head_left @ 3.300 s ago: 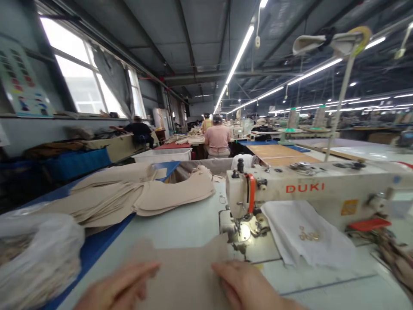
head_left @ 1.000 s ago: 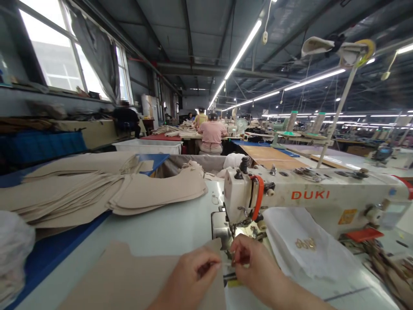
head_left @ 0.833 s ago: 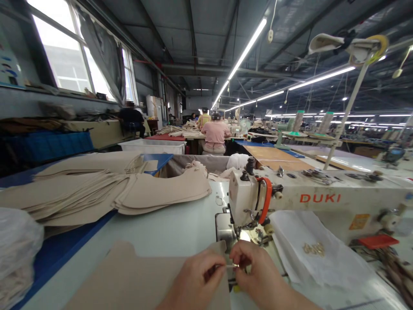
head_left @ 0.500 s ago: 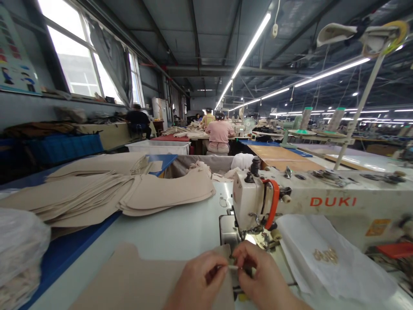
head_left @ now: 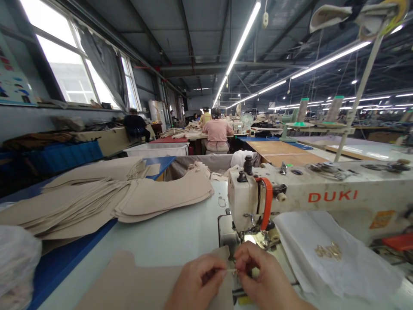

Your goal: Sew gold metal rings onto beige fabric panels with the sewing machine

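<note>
Left hand (head_left: 198, 282) and right hand (head_left: 258, 275) meet at near edge of worktop (head_left: 180, 226), just in front of needle area of sewing machine (head_left: 290, 198). Small thin pale piece (head_left: 230, 270) spans between thumb and forefinger tips of both hands, fingers (head_left: 222, 272) pinched on it. Piece sits above far right corner of beige fabric panel (head_left: 135, 284). Stacked beige panels (head_left: 129, 196) far left, well apart. White cloth (head_left: 329, 254) right, under machine arm

Too small to identify: item pinched between both hands (head_left: 230, 272). Cut off at bottom edge: beige fabric piece (head_left: 135, 286).
</note>
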Available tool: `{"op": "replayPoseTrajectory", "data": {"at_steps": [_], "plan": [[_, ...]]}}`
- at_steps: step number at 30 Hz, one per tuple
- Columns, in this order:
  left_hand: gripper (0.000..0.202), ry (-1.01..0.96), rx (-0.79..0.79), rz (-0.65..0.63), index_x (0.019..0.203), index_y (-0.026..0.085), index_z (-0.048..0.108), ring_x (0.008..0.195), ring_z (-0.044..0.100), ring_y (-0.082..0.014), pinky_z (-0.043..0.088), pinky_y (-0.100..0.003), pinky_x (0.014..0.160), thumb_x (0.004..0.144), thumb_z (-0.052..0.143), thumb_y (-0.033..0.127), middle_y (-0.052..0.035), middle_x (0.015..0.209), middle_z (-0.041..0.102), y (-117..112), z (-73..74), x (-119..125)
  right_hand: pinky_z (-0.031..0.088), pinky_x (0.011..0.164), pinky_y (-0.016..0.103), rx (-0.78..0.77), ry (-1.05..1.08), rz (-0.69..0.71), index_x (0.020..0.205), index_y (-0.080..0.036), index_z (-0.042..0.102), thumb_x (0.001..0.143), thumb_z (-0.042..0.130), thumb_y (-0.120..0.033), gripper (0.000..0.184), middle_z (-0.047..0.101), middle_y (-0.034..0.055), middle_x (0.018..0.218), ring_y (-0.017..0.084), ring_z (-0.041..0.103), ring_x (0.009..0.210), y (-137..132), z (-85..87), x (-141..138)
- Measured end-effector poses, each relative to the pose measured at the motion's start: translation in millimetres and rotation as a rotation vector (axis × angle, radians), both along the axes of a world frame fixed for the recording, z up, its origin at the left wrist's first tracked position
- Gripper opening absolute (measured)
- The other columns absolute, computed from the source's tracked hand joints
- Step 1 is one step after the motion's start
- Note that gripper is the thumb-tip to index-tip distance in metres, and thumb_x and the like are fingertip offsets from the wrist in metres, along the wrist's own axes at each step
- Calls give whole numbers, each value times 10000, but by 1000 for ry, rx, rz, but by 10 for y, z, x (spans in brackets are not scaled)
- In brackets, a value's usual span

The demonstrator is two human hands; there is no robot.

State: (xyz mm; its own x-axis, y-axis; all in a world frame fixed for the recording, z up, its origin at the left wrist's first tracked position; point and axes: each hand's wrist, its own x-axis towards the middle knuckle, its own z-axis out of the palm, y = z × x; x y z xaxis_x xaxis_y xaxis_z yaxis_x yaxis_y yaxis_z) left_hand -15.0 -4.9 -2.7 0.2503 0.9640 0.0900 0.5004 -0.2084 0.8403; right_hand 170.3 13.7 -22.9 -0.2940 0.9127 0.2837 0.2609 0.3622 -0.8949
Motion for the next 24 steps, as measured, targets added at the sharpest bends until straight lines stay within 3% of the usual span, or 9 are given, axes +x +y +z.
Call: {"op": "replayPoseTrajectory", "data": {"at_steps": [5,8,11,14,16,19,22,24], "plan": [[181,-151,-152,-33,749,165,681,565,520,-141,404,-232,562,746,593,322,19,605,565,33,8,-23,451,585,207,-176,179,46,825,-196,602,613,567,-78,244,646,-27,683,119,597,609,16,-8,15],[269,-289,-283,-40,735,160,655,512,497,-124,400,-234,534,695,667,425,42,543,539,71,-21,-33,430,554,185,-336,336,162,758,-189,620,638,691,-132,151,648,-33,667,93,589,572,30,-34,33],[414,-404,-406,-77,708,159,625,453,491,-107,392,-229,488,606,743,543,46,512,551,90,-32,-51,472,593,205,-449,441,275,718,-186,643,608,830,-256,228,648,-32,647,95,604,566,33,-39,57],[441,-457,-474,-127,699,155,617,431,504,-98,390,-217,465,578,774,549,35,506,581,68,22,-64,507,623,248,-538,448,308,722,-188,683,578,866,-366,293,646,-18,627,120,623,578,19,-8,76],[423,-468,-497,-131,707,149,626,431,510,-92,389,-208,463,591,779,526,32,505,589,41,77,-66,514,640,261,-534,438,301,732,-196,709,574,864,-409,307,656,-5,661,132,632,608,11,30,86],[427,-476,-510,-102,716,145,628,429,516,-87,386,-202,456,591,783,522,29,512,596,23,106,-60,514,665,262,-369,376,258,716,-216,734,595,844,-441,278,670,18,748,155,639,689,11,76,94],[457,-491,-495,-86,706,159,602,420,522,-95,392,-211,447,576,780,559,31,513,596,49,36,-46,512,680,258,-234,301,175,742,-235,749,667,790,-460,241,672,30,799,172,636,748,13,56,69],[467,-506,-475,-76,700,169,579,415,521,-98,395,-214,445,571,781,571,35,508,593,76,-26,-31,510,652,252,-260,295,143,763,-232,745,678,774,-482,266,665,22,750,166,630,709,11,6,24]]}}
